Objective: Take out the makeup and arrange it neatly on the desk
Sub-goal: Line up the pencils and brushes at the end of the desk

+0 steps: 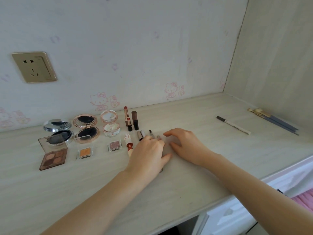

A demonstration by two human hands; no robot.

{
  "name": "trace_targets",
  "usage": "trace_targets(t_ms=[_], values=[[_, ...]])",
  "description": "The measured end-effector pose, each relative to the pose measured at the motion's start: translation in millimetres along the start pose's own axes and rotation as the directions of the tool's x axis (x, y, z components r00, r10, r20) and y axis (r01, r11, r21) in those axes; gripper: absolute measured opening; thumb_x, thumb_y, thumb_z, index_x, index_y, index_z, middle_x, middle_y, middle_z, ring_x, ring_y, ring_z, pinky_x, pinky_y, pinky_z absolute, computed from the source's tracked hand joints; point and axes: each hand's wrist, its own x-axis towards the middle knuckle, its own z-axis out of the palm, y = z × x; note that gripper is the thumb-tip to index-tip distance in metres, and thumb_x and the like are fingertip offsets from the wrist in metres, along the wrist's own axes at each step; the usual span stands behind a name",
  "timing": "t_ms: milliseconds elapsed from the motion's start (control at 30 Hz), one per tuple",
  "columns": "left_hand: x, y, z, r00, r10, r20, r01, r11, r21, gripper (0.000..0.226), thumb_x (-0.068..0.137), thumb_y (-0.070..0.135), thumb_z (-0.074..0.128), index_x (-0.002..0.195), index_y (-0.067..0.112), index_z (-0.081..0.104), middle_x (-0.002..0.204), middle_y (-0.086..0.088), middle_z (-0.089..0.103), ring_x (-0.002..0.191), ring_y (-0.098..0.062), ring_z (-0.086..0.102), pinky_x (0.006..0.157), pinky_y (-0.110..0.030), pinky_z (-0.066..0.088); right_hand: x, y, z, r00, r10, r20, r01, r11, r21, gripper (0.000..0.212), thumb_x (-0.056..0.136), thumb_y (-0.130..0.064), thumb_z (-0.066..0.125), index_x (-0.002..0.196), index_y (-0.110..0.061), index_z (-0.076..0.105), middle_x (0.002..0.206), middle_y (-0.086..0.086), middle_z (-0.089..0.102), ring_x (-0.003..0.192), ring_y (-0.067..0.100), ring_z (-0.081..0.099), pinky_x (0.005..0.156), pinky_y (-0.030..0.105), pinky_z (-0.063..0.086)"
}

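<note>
The left hand (149,152) covers the pencils (151,133); its grip unclear, right hand (187,144) relaxed.

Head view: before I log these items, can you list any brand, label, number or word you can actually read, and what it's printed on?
No text can be read in this frame.
White pen: dark marks on the barrel, too small to read.
Round pink compact: small mark on the front, blurred.
Wallpaper: cartoon cat drawings only, no words.
Wall socket: no legible marking.
Eyeshadow palette: no visible lettering.
</note>
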Motion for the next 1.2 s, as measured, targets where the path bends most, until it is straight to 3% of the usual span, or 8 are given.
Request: trace_targets(t_ms=[133, 333, 533, 767, 1033, 1200], values=[[3.0, 10.3, -4.9, 0.995, 0.095, -0.041, -0.095, 0.995, -0.002, 0.043, 0.095, 0.043, 0.047, 0.125, 0.014, 0.058, 0.129, 0.002, 0.057, 0.129, -0.011, 0.038, 0.101, -0.029, 0.039, -11.3, 12.7, -17.6, 0.999, 0.043, -0.032, -0.044, 0.999, -0.026, 0.032, 0.091, -0.013, 0.056, 0.123, -0.015, 0.061, 0.124, -0.001, 0.062, 0.116, 0.014, 0.056, 0.093, 0.010, 0.032], [29.7, 38.1, 4.9, 0.973, 0.224, 0.053, -0.224, 0.974, -0.014, 0.050, 0.100, 0.038, 0.039, 0.144, 0.015, 0.038, 0.150, 0.000, 0.039, 0.142, -0.013, 0.023, 0.109, -0.031, 0.029, -37.6, 43.3, -53.1, 0.991, 0.114, -0.066, -0.124, 0.978, -0.168, 0.033, 0.094, -0.019, 0.053, 0.128, -0.019, 0.057, 0.130, -0.004, 0.057, 0.126, 0.013, 0.047, 0.099, 0.014, 0.029], [79.1, 76.8, 31.9, 0.947, 0.292, 0.131, -0.284, 0.956, -0.076, 0.045, 0.099, 0.031, 0.041, 0.143, 0.019, 0.040, 0.146, -0.003, 0.044, 0.137, -0.020, 0.033, 0.107, -0.036, 0.035, -65.4, 83.6, -89.3, 0.962, 0.264, -0.068, -0.272, 0.925, -0.266, 0.036, 0.096, -0.023, 0.051, 0.132, -0.021, 0.054, 0.135, -0.004, 0.054, 0.128, 0.015, 0.045, 0.103, 0.021, 0.031], [133.2, 121.1, 67.0, 0.930, 0.324, 0.171, -0.305, 0.943, -0.132, 0.049, 0.098, 0.029, 0.042, 0.145, 0.017, 0.035, 0.150, -0.002, 0.037, 0.138, -0.023, 0.031, 0.110, -0.037, 0.033, -76.8, 127.9, -108.6, 0.923, 0.362, -0.127, -0.384, 0.880, -0.278, 0.038, 0.093, -0.014, 0.053, 0.131, -0.013, 0.054, 0.130, 0.006, 0.054, 0.122, 0.028, 0.047, 0.102, 0.031, 0.034], [184.4, 132.2, 85.3, 0.945, 0.166, 0.282, -0.091, 0.961, -0.261, 0.062, 0.099, 0.032, 0.044, 0.152, 0.014, 0.017, 0.157, -0.009, 0.024, 0.145, -0.031, 0.016, 0.117, -0.035, 0.018, -77.5, 149.7, -101.8, 0.865, 0.447, -0.229, -0.492, 0.844, -0.213, 0.041, 0.094, -0.017, 0.047, 0.135, -0.014, 0.049, 0.128, 0.005, 0.055, 0.119, 0.025, 0.047, 0.097, 0.031, 0.038], [187.4, 139.9, 89.8, 0.943, 0.183, 0.278, -0.107, 0.957, -0.268, 0.050, 0.098, 0.029, 0.045, 0.144, 0.013, 0.035, 0.145, -0.013, 0.041, 0.136, -0.026, 0.034, 0.113, -0.035, 0.025, -75.2, 145.6, -100.3, 0.889, 0.384, -0.247, -0.442, 0.862, -0.249, 0.032, 0.093, -0.011, 0.046, 0.122, -0.016, 0.059, 0.113, 0.003, 0.061, 0.106, 0.024, 0.050, 0.088, 0.036, 0.045]])
